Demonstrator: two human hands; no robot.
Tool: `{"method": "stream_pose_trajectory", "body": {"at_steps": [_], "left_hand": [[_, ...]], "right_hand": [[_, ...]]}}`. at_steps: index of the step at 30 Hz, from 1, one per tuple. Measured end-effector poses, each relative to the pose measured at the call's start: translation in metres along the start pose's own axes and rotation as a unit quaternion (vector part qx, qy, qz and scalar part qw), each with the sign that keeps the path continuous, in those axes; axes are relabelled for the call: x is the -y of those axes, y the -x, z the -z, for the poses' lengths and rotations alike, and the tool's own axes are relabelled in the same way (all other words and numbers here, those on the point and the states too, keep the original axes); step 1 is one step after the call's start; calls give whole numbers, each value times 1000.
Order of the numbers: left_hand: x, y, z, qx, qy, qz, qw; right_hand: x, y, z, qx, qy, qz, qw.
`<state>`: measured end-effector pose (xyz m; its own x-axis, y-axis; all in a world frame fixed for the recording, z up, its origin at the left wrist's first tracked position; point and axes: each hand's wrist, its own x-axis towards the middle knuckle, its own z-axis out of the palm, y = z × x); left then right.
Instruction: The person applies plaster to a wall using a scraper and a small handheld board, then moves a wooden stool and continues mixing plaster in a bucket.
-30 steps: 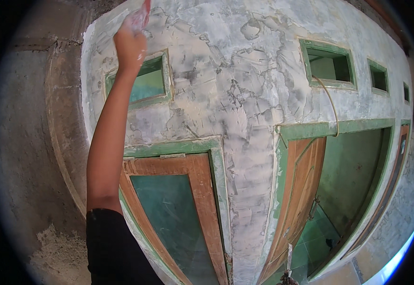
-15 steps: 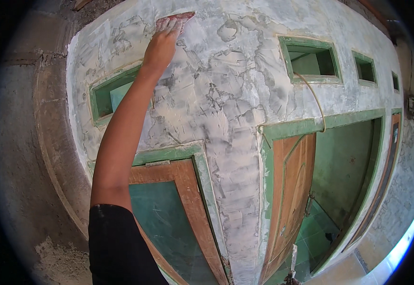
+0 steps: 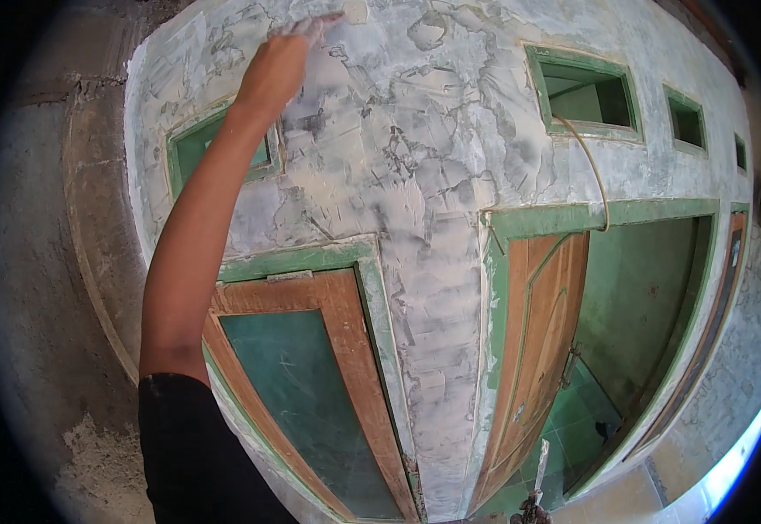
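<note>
High on the wall, my left hand [image 3: 280, 68] is closed around a flat reddish-brown scraper [image 3: 334, 17]. The scraper shows nearly edge-on, and its contact with the surface is hard to make out. Whitish smears coat my fingers. Grey and cream filler lies in uneven patches over the wall [image 3: 398, 113], with a small cream dab [image 3: 357, 11] just right of the scraper. My right hand is out of the picture. At the lower edge stands a narrow, pale, filler-smeared tool [image 3: 542, 467]; whatever holds it is hidden.
Below my arm is a wooden door [image 3: 343, 332] with a dark glass panel and green frame. A second wooden door [image 3: 533, 341] stands ajar on the right. Green-framed vents [image 3: 583, 94] pierce the upper wall, and a bent tan hose [image 3: 592, 166] hangs from one.
My left hand has moved slightly up and left with the scraper, which has turned from showing its face to nearly edge-on. The view has shifted, so the doors sit higher.
</note>
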<state>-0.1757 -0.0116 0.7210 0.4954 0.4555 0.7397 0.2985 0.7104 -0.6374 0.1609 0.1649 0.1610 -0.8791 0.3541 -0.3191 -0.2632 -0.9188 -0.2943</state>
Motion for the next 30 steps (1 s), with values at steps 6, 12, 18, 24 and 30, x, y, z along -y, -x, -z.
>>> {"method": "stream_pose_trajectory", "body": {"at_steps": [6,12,18,24,30], "left_hand": [[-2,-40,-26,40,-13,66,997],[-6,-43,-43,171,-30,106,979],[-11,-36,-39,211,-8,76,975],[-9,-2,1,199,36,36,979],[-13,-41,19,84,31,102,991]], "right_hand": [[5,3,7,-7,26,15,1000],[5,8,12,-24,-8,13,1000],[8,11,1,-79,-6,7,997],[13,18,-4,-53,-40,25,998],[15,23,12,-2,-25,17,1000]]}}
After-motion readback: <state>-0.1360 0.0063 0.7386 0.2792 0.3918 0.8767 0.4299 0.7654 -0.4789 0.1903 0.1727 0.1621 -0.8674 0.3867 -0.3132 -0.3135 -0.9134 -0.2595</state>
